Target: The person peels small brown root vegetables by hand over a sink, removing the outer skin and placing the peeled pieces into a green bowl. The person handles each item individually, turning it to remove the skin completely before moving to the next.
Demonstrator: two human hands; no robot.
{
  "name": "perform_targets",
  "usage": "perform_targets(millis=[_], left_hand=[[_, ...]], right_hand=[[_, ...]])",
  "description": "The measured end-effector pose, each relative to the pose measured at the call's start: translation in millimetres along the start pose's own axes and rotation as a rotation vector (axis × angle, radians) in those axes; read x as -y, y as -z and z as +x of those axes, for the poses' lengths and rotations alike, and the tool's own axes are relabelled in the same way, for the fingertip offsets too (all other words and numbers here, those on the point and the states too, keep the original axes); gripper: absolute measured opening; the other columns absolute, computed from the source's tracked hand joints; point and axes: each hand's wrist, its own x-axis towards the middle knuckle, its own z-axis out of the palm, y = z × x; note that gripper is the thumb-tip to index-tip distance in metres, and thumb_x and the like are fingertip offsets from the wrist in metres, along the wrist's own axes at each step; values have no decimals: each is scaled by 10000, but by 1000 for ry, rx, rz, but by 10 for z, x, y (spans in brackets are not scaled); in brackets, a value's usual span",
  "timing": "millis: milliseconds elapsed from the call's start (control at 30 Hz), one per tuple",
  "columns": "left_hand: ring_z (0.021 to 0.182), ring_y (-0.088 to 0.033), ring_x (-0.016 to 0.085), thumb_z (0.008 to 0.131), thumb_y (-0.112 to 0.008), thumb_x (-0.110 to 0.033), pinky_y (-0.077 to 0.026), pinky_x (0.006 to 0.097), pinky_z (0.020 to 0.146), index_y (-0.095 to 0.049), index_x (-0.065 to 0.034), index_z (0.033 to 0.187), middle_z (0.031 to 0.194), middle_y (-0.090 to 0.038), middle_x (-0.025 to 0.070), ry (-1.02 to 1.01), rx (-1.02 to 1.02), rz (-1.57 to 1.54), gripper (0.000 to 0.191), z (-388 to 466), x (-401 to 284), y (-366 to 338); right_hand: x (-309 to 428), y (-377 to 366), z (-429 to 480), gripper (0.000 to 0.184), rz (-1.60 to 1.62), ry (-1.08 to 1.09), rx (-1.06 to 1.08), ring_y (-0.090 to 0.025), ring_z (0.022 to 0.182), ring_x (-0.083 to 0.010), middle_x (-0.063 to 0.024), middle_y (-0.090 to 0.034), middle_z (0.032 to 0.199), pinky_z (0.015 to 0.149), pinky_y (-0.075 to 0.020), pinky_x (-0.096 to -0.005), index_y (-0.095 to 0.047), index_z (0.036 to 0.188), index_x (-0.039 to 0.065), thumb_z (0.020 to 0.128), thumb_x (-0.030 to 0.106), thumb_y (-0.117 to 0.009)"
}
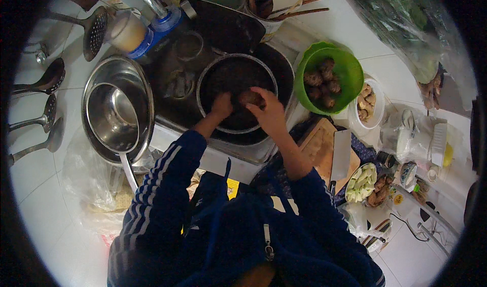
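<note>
In a dark sink before me stands a round pot or basin with a pale rim and a dark inside. My right hand grips a round brown lump, probably a root vegetable, over the right part of this vessel. Beside it, my left hand reaches down into the vessel. Its fingertips are lost in the dark, so its grip is hidden. To the right, a green plastic basket contains several similar brown lumps.
A cleaver lies on a wooden cutting board at the right. Behind the basket sits a white tub of pale chunks. Steel bowls and a handled saucepan stand left. A utensil holder is at the back.
</note>
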Motion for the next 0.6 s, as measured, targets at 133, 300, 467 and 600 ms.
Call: perform_targets(millis=[133, 300, 467, 600], left_hand=[[717, -574, 286, 759, -584, -179, -479, 369, 648, -537, -39, 1049, 892, -585, 169, -34, 0, -310, 325, -195, -437, 568], [674, -546, 120, 865, -474, -271, -458, 239, 571, -490, -28, 1115, 832, -572, 78, 124, 390, -1337, 348, -478, -1209, 1354], [673, -544, 130, 859, -486, -335, -452, 244, 570, -426, 1, 1174, 846, -569, 77, -47, 408, -1513, 464, -649, -1472, 1675], [673, -539, 153, 828, -509, -406, -439, 266, 567, -415, -2, 1179, 860, -566, 84, -110, 455, -1614, 543, -714, -1457, 1728]], right_hand=[[112, 420, -105, 476, 232, -108, -101, -544, 917, -272, -129, -534, 1049, 787, -443, -320, -498, 1103, 54, 674, 156, -677], [263, 618, -116, 475, 316, -16, -121, -530, 961, -233, -125, -536, 1039, 813, -429, -305, -527, 1080, 44, 643, 124, -698], [420, 602, -114, 414, 477, 36, -111, -528, 943, -186, -106, -536, 1030, 791, -433, -258, -554, 1042, -7, 653, 58, -682], [479, 650, -139, 251, 730, -6, -113, -531, 899, -156, -93, -553, 988, 775, -431, -234, -608, 924, -27, 677, -10, -643]])
